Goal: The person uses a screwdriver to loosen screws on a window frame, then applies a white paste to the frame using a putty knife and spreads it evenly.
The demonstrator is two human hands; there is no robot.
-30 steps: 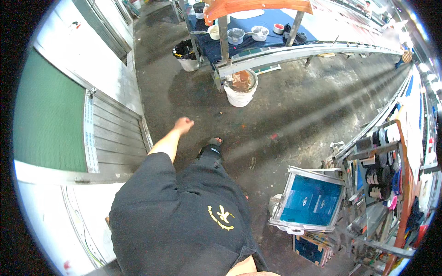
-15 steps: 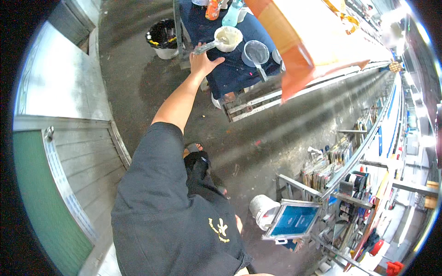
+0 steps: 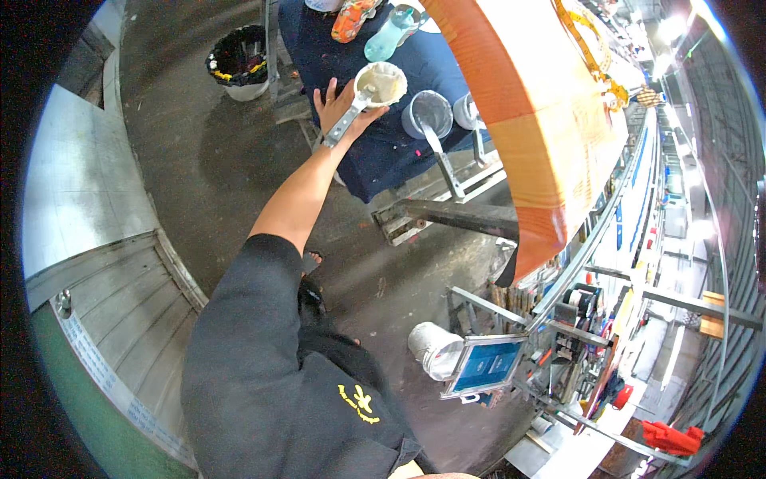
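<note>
My left hand (image 3: 344, 112) reaches to the dark blue table cover, its fingers spread at the left of a white tub (image 3: 392, 89) of cream-coloured paste and the thumb near its right side. The tub's rim overlaps the hand, so how firmly they touch is hidden. A flat grey handle with holes (image 3: 343, 129) slants from the paste over my wrist. To the right stands a grey-white tub (image 3: 410, 121) of grey paste with a similar handle (image 3: 448, 171) leaning out. Behind are a teal bottle (image 3: 388, 38) and an orange patterned bottle (image 3: 349, 22). My right hand is out of view.
An orange sheet (image 3: 531, 128) hangs along a bright long table at right. A metal beam (image 3: 463, 217) juts below it. A black-lined bin (image 3: 247, 91) stands left of the blue table. A white bucket (image 3: 431, 351) and a blue framed screen (image 3: 488, 364) are lower right.
My left hand has moved in against the white tub, its fingers now beside and partly under the rim. The handle in it now points more toward me. The whole view has shifted.
</note>
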